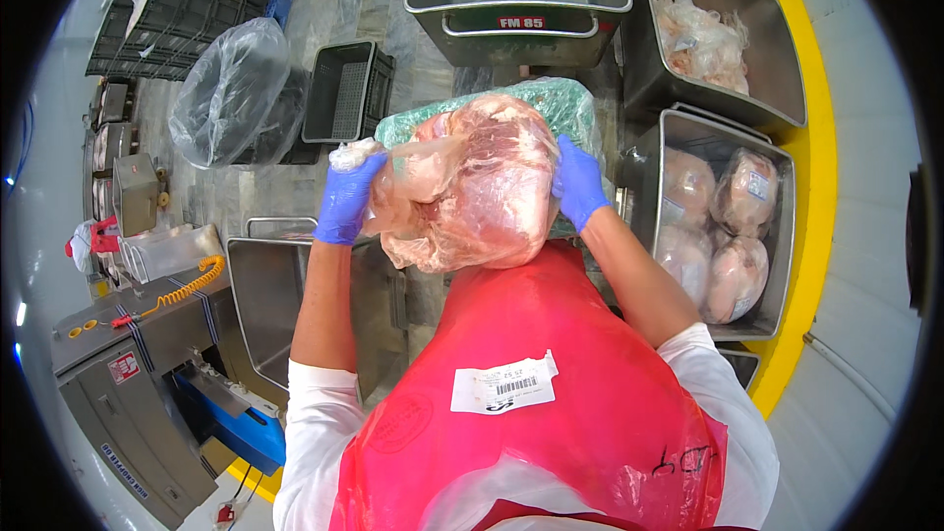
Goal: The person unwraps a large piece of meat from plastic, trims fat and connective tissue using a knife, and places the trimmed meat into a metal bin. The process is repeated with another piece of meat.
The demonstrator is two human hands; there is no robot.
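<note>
A large piece of raw meat [497, 187], pink with white fat, is held up in front of my red plastic apron. A see-through plastic bag [421, 169] hangs loose over its left side. My left hand [346, 199], in a blue glove, is closed on the bag, with a bunched white end [356, 151] sticking out above the fist. At the meat's right edge, my blue-gloved right hand [578, 183] grips its side; some of the fingers are hidden. Beneath and behind the meat lies green plastic sheeting [575, 103]; what it covers cannot be told.
A steel tub [615, 2] stands ahead. To the right are a steel bin with crumpled plastic [703, 39] and one with several wrapped meat pieces [737, 192]. On the left are a steel bin [270, 320], a grey crate [339, 93], a bag-lined container [236, 88] and a steel machine [128, 423].
</note>
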